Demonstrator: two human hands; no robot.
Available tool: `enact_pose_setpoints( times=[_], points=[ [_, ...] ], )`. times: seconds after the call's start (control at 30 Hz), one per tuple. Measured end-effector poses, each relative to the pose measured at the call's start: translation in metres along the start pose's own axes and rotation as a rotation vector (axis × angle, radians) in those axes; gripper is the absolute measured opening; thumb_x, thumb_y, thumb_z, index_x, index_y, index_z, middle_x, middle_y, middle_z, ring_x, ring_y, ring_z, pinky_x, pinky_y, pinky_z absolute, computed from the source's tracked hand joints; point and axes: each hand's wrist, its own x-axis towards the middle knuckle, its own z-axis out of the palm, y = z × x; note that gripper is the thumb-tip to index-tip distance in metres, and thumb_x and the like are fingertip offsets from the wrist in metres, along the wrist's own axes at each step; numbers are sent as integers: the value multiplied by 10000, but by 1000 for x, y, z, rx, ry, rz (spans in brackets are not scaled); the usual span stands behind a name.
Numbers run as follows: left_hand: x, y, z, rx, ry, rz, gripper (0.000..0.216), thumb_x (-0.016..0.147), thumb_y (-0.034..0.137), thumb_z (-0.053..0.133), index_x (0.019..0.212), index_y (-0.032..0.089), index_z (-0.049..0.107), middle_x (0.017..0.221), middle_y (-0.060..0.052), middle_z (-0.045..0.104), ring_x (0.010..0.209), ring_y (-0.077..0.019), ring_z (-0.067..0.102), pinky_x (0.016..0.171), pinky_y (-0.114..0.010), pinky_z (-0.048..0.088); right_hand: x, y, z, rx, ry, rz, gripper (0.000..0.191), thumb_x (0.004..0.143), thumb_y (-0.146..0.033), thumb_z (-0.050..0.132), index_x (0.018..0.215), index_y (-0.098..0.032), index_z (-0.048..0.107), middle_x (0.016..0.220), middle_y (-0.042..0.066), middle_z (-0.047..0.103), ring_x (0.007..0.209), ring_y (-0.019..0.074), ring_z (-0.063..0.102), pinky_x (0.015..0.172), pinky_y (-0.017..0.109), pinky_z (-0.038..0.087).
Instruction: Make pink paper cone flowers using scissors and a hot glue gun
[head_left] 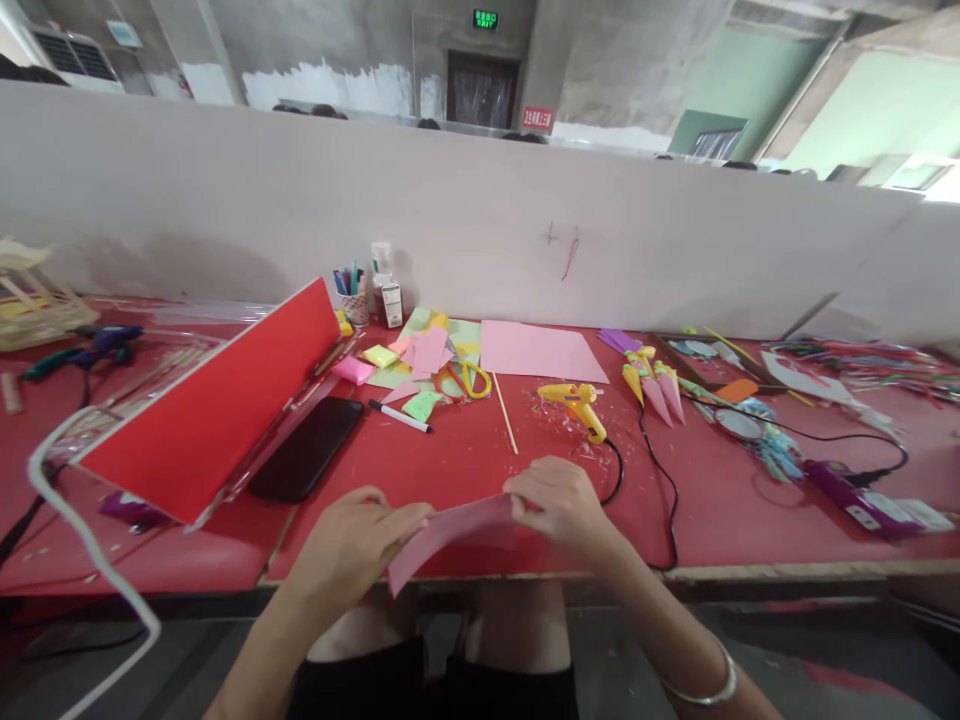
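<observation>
A strip of pink paper [457, 533] is stretched between my two hands at the table's front edge, bending slightly. My left hand [360, 540] pinches its left end between thumb and fingers. On the other end, my right hand [559, 500] grips the paper near its upper corner. Beyond my right hand lies a yellow hot glue gun [576, 408] on its side, among bits of dried glue. A thin wooden stick [504, 412] rests in front of my hands, and a larger pink sheet [541, 350] lies flat farther back.
A black phone [309, 448] and an upright red board [217, 400] are at left. Scissors [474, 380], a marker [401, 416] and paper scraps [429, 352] lie mid-table. Rolled paper cones [656, 388], cables and a purple power strip [862, 500] are at right. A white partition [465, 220] stands behind.
</observation>
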Motion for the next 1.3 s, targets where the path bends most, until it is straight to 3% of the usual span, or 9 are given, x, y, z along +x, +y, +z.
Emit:
enact_pose_setpoints(
  times=[0.17, 0.27, 0.47, 0.63, 0.77, 0.9, 1.0, 1.1, 1.3],
  points=[
    [-3, -7, -8, -111, -67, -123, 385, 860, 194, 273, 783, 194, 650, 625, 0, 672, 470, -103, 511, 518, -211, 378, -15, 18, -8, -109, 36, 178, 234, 705, -82, 367, 547, -180, 509, 462, 1, 499, 461, 108, 409, 500, 236, 287],
    [7, -3, -7, -167, -111, -143, 428, 882, 273, 254, 711, 191, 638, 616, 7, 665, 468, -115, 499, 508, -226, 359, -9, 10, -11, 54, 47, 232, 181, 761, -131, 386, 684, -162, 547, 591, 30, 578, 566, 124, 496, 560, 234, 355],
    [19, 2, -1, -471, -226, -410, 319, 838, 331, 350, 784, 180, 626, 720, -9, 672, 620, -131, 582, 590, -206, 420, 7, -9, -12, 367, -173, 309, 188, 823, -253, 409, 713, -172, 540, 649, 17, 598, 603, 118, 512, 584, 232, 380],
    [11, 4, 9, -770, -125, -681, 401, 687, 345, 528, 1031, 141, 552, 912, -46, 661, 805, -183, 602, 681, -240, 467, 6, 0, -2, 609, -46, 663, 200, 807, -298, 396, 683, -171, 488, 591, -12, 512, 528, 90, 457, 494, 200, 349],
    [12, 10, 17, -869, -89, -861, 298, 695, 386, 465, 730, 123, 601, 617, -18, 631, 620, -176, 584, 565, -240, 465, 4, 4, 17, 723, -16, 747, 199, 796, -313, 380, 679, -178, 470, 597, -11, 492, 544, 102, 458, 498, 212, 371],
    [18, 10, 22, -794, 64, -986, 288, 659, 395, 472, 612, 127, 567, 560, -2, 577, 579, -157, 537, 507, -220, 429, 3, -7, 25, 398, 183, 702, 91, 753, -256, 462, 814, -191, 484, 794, 44, 537, 777, 176, 498, 721, 334, 405],
    [22, 12, 22, -796, 86, -979, 272, 654, 370, 472, 662, 122, 583, 587, -4, 577, 609, -156, 528, 531, -224, 432, 5, -27, 22, 343, 244, 590, 150, 738, -219, 491, 882, -199, 454, 835, 49, 500, 802, 179, 475, 739, 348, 401],
    [27, 20, 22, -841, 41, -905, 260, 654, 355, 484, 675, 116, 583, 631, -20, 585, 608, -151, 523, 550, -239, 438, 9, -46, 20, 622, 5, 453, 240, 696, -227, 548, 896, -203, 417, 811, 13, 459, 693, 127, 459, 636, 274, 415],
    [31, 30, 21, -1060, 105, -763, 390, 551, 497, 610, 746, 164, 555, 718, -26, 586, 649, -154, 530, 550, -236, 444, 13, -56, 22, 843, -69, 543, 366, 595, -309, 658, 770, -201, 354, 746, -24, 394, 657, 101, 400, 590, 236, 386]
  ],
)
